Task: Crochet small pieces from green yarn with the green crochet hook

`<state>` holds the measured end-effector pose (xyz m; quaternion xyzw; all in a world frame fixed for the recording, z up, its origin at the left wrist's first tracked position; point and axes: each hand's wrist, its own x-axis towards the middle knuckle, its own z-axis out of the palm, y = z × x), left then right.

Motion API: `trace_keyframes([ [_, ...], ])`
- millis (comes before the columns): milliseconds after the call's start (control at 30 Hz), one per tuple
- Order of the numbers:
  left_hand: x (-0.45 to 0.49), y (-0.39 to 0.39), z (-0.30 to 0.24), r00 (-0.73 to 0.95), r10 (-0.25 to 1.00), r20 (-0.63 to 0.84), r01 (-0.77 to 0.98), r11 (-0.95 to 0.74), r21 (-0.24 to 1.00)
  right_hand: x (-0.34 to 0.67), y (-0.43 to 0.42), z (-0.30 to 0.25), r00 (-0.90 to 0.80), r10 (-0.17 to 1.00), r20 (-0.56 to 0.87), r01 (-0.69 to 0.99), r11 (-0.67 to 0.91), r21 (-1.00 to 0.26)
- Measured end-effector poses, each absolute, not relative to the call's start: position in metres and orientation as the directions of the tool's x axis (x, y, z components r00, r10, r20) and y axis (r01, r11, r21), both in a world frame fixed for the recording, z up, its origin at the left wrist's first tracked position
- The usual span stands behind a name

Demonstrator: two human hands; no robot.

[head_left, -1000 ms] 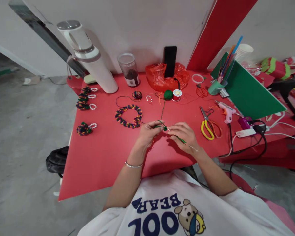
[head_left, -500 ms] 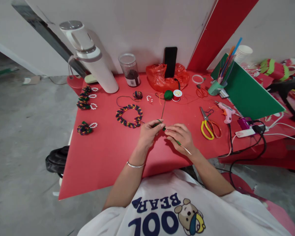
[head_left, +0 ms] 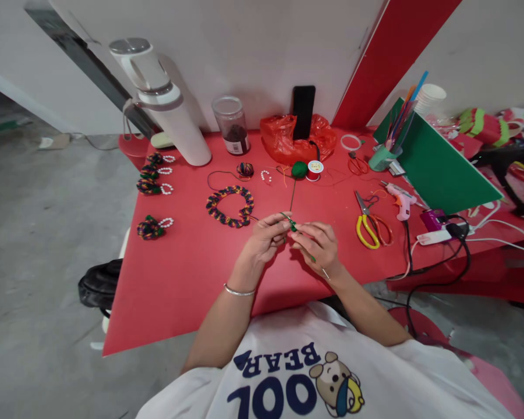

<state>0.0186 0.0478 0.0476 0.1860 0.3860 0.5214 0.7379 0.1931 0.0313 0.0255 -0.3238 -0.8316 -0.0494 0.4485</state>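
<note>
My left hand (head_left: 265, 238) pinches a small piece of green yarn work (head_left: 292, 226) above the red table (head_left: 179, 273). A green strand runs from it up to a green yarn ball (head_left: 299, 169) near the back. My right hand (head_left: 317, 244) is closed around a thin crochet hook (head_left: 319, 266), its tip at the green piece and its metal end sticking out toward my wrist. Both hands meet just above the table's middle. A silver bangle sits on my left wrist.
A multicoloured crocheted ring (head_left: 229, 205) lies left of my hands; small yarn flowers with bead loops (head_left: 151, 228) lie further left. Yellow scissors (head_left: 367, 229), a glue gun (head_left: 400, 201) and cables are to the right. A white flask (head_left: 166, 105), jar (head_left: 231, 123), red bag (head_left: 297, 139) and phone (head_left: 303, 112) stand at the back.
My right hand has drawn in closer to the left hand, and the hook now angles more steeply toward my wrist. The left hand has stayed in about the same place.
</note>
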Motion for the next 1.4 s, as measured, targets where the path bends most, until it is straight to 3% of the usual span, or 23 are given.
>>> trace_keyframes([
  [167, 0.015, 0.046, 0.049, 0.240, 0.897, -0.370, -0.621, 0.435, 0.652, 0.202, 0.041, 0.023, -0.400, 0.490, 0.774, 0.481, 0.832, -0.278],
  [433, 0.009, 0.047, 0.043, 0.257, 0.897, -0.359, -0.512, 0.441, 0.737, 0.228, 0.061, 0.052, -0.578, 0.503, 0.642, 0.248, 0.859, -0.449],
  [633, 0.012, 0.048, 0.044, 0.198, 0.903, -0.381, -0.437, 0.429, 0.791, 0.240, 0.067, 0.060, -0.695, 0.473, 0.542, 0.253, 0.866, -0.432],
  [767, 0.015, 0.048, 0.045, 0.141, 0.917, -0.373, -0.395, 0.397, 0.828, 0.242, 0.066, 0.064, -0.697, 0.457, 0.552, 0.230, 0.872, -0.432],
  [1200, 0.014, 0.047, 0.052, 0.140, 0.916, -0.376, -0.357, 0.401, 0.843, 0.233, 0.056, 0.080, -0.613, 0.603, 0.510, 0.145, 0.721, -0.678],
  [1400, 0.016, 0.045, 0.049, 0.161, 0.928, -0.337, -0.397, 0.373, 0.838, 0.231, 0.054, 0.056, -0.472, 0.789, 0.392, 0.055, 0.470, -0.881],
])
